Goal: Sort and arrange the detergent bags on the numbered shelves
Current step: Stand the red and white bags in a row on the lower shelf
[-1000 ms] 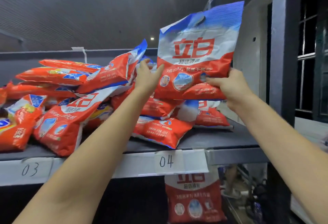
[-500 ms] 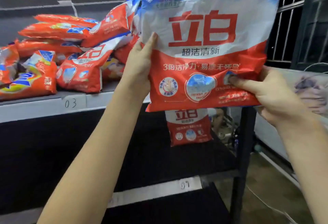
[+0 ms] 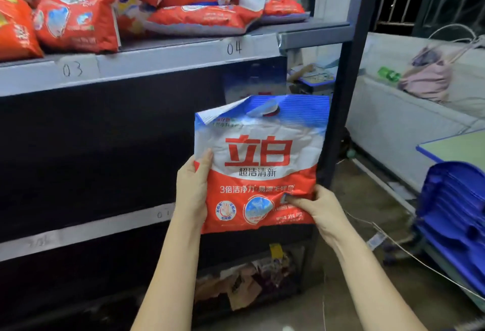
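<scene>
Moved: detergent bag (image 3: pixel 258 165) lowered from top shelf (image 3: pixel 168 55) level | Left hand (image 3: pixel 193 189) fingers grasp its left edge | Right hand (image 3: pixel 319 208) fingers pinch lower right corner | Bag upright between both hands, below the bag pile (image 3: pixel 147 2).

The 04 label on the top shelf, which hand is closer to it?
Left. The left hand grips the held bag almost straight below the 04 label; the right hand sits lower and further right.
</scene>
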`<state>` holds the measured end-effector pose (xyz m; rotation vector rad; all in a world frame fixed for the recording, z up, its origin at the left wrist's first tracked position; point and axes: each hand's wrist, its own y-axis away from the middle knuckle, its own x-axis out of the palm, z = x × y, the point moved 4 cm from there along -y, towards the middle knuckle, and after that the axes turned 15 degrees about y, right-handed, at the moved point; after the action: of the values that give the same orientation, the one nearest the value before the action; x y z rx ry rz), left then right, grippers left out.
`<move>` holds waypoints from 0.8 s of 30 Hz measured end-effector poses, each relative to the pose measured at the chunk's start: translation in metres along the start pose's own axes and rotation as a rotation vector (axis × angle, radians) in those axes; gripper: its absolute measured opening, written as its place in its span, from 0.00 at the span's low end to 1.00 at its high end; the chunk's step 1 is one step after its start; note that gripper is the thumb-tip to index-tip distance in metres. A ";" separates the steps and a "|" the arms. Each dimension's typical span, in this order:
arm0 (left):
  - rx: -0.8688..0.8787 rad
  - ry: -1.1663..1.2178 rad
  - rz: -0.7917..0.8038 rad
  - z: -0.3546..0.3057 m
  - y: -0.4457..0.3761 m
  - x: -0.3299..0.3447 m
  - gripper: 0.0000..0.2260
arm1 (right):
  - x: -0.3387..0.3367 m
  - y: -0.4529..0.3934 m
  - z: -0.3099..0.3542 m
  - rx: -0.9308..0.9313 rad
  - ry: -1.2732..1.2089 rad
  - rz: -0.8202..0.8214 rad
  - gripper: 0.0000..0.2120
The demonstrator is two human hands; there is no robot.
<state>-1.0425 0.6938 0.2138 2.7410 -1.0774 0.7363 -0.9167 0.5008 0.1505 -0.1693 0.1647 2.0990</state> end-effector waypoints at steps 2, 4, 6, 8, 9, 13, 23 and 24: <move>-0.028 -0.017 -0.056 0.017 -0.003 -0.010 0.08 | 0.006 -0.004 -0.019 0.056 0.020 0.020 0.13; -0.051 -0.027 -0.098 0.030 -0.011 -0.016 0.08 | 0.009 -0.013 -0.030 0.081 0.042 0.035 0.10; -0.063 -0.024 -0.130 0.042 -0.022 -0.018 0.07 | 0.007 -0.028 -0.034 0.077 0.079 0.039 0.08; -0.067 -0.001 -0.171 0.052 -0.037 -0.016 0.07 | 0.005 -0.051 -0.032 0.050 0.123 0.037 0.07; -0.073 0.012 -0.194 0.056 -0.048 -0.015 0.07 | 0.004 -0.064 -0.028 0.026 0.141 0.033 0.06; -0.101 0.098 -0.279 0.062 -0.104 0.002 0.07 | -0.002 -0.127 -0.005 -0.116 0.267 -0.028 0.03; -0.093 -0.055 -0.346 0.102 -0.227 0.047 0.08 | 0.011 -0.262 -0.018 -0.006 0.065 -0.081 0.07; -0.113 -0.084 -0.377 0.109 -0.235 0.047 0.08 | 0.013 -0.268 -0.022 0.033 0.032 -0.109 0.05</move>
<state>-0.8130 0.8099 0.1585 2.7757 -0.5637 0.4928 -0.6917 0.6436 0.1131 -0.1884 0.2053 1.9852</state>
